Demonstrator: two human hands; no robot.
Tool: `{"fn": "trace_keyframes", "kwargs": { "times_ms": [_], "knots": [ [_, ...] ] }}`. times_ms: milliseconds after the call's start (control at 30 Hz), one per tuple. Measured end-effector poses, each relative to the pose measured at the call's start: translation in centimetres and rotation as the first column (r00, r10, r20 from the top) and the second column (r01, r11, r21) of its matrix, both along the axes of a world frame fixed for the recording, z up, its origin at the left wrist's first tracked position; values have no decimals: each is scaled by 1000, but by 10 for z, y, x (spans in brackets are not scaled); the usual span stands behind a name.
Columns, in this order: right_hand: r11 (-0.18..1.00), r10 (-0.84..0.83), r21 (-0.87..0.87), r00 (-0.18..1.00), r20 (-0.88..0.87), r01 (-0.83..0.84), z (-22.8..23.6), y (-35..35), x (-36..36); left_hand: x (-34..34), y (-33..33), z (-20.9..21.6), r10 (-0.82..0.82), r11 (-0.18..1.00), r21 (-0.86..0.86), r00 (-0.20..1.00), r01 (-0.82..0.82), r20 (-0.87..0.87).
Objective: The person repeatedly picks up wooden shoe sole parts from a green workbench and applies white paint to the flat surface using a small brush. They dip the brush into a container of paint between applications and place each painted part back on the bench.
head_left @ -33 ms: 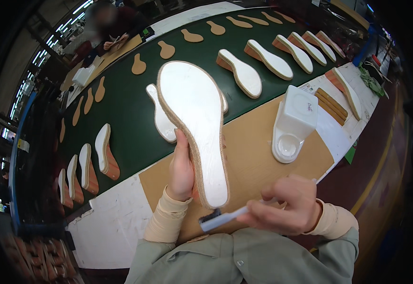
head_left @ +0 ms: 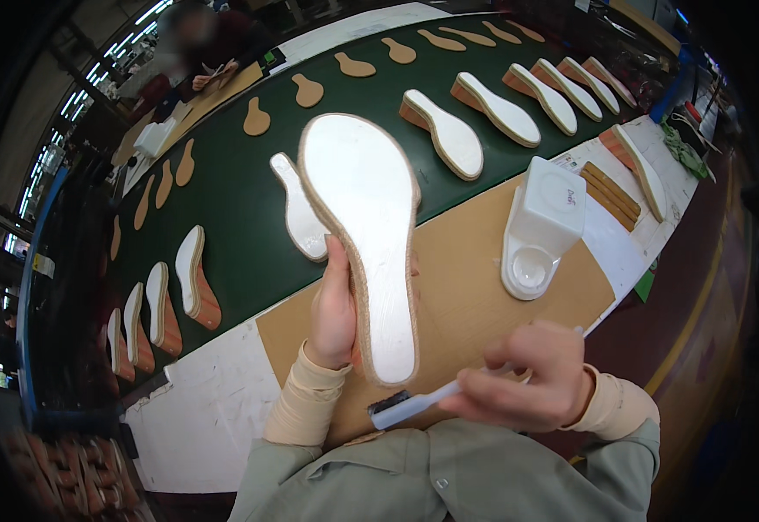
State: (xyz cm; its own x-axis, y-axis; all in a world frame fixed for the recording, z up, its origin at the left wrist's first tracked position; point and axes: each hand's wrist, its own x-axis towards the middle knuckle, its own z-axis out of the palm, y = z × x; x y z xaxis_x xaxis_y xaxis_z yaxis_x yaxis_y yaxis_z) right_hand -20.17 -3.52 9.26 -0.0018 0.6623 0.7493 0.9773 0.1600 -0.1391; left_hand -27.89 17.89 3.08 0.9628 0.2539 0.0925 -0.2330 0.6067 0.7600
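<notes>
My left hand (head_left: 334, 313) holds a wedge shoe sole (head_left: 357, 191) upright by its narrow heel part, thumb along the edge. Its top face is white and shiny, rimmed with tan braided trim. Closed around the pale handle of a small brush is my right hand (head_left: 531, 383). The brush (head_left: 410, 406), toothbrush-like with dark bristles, is just below the heel end, apart from it. Behind the held sole, another white-topped sole (head_left: 297, 209) lies partly hidden on the green belt. To the right stands a white plastic dispenser (head_left: 551, 200) with a round cup at its front.
Several white-topped wedge soles (head_left: 444, 139) and thin tan insoles (head_left: 307, 90) lie along the green belt (head_left: 249, 200). Brown cardboard (head_left: 466, 278) covers the near table. Brown strips (head_left: 610, 196) lie beside the dispenser. A co-worker (head_left: 210, 52) sits across the belt.
The held sole has shifted slightly right. The brush head has dropped a little away from the heel end. The belt's soles have slid very slightly along.
</notes>
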Motion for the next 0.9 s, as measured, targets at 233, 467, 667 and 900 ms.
{"fn": "trace_keyframes", "kwargs": {
  "times_ms": [233, 467, 667, 900],
  "knots": [
    [999, -15, 43, 995, 95, 11, 3, 15, 30, 4, 8, -5, -248, 967, -51, 967, 251, 58],
    [984, -133, 121, 990, 44, 127, 3, 15, 37, -5, -3, 8, -323, 946, -27, 931, 323, -167],
    [996, 92, -7, 995, 50, -91, -16, 8, 19, -12, 9, -4, -297, 937, 102, 915, 334, -272],
    [972, -205, 113, 979, -16, 205, -17, 10, 40, -22, 16, 4, -228, 890, 317, 922, 328, -313]
  ]
}}
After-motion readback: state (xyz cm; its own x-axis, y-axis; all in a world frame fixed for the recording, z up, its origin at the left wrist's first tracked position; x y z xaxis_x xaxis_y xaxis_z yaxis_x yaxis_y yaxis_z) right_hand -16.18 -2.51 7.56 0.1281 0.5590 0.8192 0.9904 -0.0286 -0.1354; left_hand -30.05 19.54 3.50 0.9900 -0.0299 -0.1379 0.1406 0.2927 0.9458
